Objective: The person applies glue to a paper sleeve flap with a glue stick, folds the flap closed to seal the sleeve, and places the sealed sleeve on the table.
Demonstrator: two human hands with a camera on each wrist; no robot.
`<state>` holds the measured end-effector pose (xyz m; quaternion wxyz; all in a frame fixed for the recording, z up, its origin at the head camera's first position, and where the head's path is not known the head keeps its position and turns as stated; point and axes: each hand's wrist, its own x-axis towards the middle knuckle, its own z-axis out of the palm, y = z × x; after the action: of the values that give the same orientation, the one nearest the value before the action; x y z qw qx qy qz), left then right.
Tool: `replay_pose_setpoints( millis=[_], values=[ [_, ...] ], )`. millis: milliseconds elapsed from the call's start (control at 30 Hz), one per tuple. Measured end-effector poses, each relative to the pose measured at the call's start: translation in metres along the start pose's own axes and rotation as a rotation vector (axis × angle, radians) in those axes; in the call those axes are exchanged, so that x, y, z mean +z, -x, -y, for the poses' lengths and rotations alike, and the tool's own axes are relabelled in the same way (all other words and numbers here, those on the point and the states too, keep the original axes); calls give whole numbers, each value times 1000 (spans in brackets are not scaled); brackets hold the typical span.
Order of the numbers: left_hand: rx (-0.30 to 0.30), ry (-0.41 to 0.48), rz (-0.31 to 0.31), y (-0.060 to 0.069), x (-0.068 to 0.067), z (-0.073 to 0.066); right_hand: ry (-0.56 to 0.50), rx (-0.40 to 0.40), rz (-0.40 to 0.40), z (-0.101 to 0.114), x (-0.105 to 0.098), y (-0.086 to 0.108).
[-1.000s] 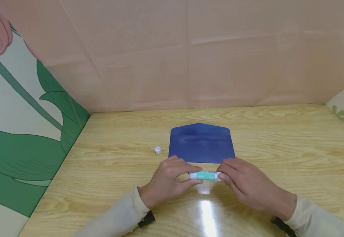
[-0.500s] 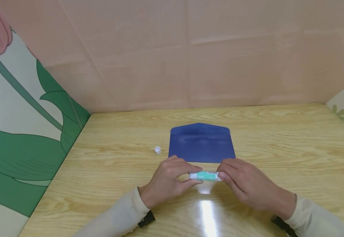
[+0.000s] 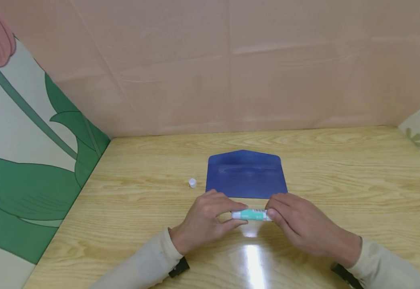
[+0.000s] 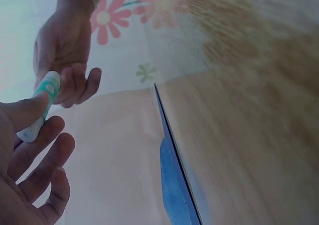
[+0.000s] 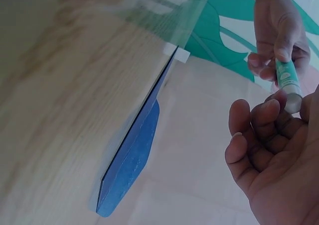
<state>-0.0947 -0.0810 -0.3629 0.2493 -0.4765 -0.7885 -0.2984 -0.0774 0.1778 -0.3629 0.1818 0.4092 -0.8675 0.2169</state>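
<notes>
The left hand (image 3: 204, 216) has its grip nearly closed, thumb and forefinger parted only by the width of the green-and-white tube (image 3: 251, 214), which they pinch at its left end. The left wrist view shows this hand's other fingers loosely bent and spread. The right hand (image 3: 304, 224) pinches the tube's opposite end between thumb and fingers. The tube lies level, spanning the two hands in front of the person, above the tabletop (image 3: 123, 192).

Just beyond the hands, a blue envelope (image 3: 246, 180) lies flat, its pointed flap spread out toward the far side. A small white cap (image 3: 192, 183) sits near the envelope's left edge, not touching it. Pale sleeves (image 3: 145, 257) cover both forearms. Behind the tabletop hangs a creased pinkish backdrop (image 3: 231, 72), and a flower-and-leaf mural (image 3: 33, 192) stands along the left side.
</notes>
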Motion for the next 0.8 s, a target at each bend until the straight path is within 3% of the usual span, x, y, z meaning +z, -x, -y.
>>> replay_pose_setpoints(
  millis=[533,800],
  values=[
    [-23,-1,-5,0,0,-1,-68,35,33,0,-2,2],
    [-10,5,41,0,1,-3,-90,-91,-83,1,0,-2]
  ],
)
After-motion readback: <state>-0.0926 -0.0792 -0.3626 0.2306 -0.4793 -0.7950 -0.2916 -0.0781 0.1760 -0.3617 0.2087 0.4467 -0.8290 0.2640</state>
